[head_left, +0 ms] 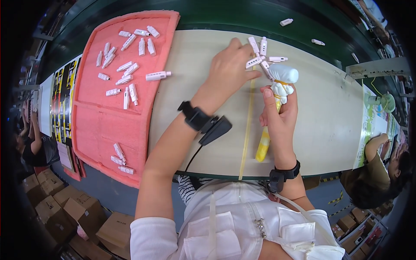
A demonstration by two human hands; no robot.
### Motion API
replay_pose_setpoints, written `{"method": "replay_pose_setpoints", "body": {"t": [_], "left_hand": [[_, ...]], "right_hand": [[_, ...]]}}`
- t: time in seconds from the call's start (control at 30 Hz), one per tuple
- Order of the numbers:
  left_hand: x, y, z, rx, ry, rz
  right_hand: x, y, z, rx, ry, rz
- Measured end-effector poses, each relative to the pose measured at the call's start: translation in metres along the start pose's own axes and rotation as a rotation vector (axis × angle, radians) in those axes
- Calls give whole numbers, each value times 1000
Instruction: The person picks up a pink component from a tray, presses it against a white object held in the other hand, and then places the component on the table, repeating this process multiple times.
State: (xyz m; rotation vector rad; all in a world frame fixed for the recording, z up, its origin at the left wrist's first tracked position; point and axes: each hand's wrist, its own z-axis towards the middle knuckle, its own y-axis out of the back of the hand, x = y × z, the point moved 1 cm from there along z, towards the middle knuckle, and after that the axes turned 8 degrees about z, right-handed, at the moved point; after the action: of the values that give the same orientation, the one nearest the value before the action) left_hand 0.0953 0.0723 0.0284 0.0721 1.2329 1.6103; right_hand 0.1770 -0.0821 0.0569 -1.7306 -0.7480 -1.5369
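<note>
My right hand [281,113] is closed round a yellow-handled stick with a white cloth-wrapped head [284,73], bound by a yellow band under the head. The yellow handle end points down toward the table's near edge. My left hand [233,65] is palm down over the table, thumb apart from the fingers. Its fingertips are beside a cluster of small pink-white pen-like devices [264,46]; one device [253,63] lies right at them, and I cannot tell whether they touch. The wrapped head partly covers the cluster's near side.
A pink padded mat [112,117] at left carries several more devices [128,42], one [158,76] overhanging its right edge. Beyond the beige table [208,151], a green conveyor belt [208,17] bears a few devices [286,22]. Cardboard boxes [84,208] stand lower left; a co-worker [377,173] sits at right.
</note>
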Motion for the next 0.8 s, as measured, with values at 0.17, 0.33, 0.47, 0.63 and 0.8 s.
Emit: {"method": "replay_pose_setpoints", "body": {"t": [0.17, 0.33, 0.47, 0.63, 0.8], "left_hand": [[1, -10, 19, 143, -62, 102], [-8, 35, -28, 170, 204, -223], [-3, 37, -68, 127, 337, -385], [1, 25, -91, -54, 229, -206], [7, 28, -96, -117, 273, -121]], "right_hand": [[-1, 3, 3, -10, 18, 14], [5, 2, 0, 70, -63, -47], [8, -5, -13, 233, -192, -108], [-1, -10, -17, 370, -112, -401], [-1, -12, -17, 390, -43, -537]]}}
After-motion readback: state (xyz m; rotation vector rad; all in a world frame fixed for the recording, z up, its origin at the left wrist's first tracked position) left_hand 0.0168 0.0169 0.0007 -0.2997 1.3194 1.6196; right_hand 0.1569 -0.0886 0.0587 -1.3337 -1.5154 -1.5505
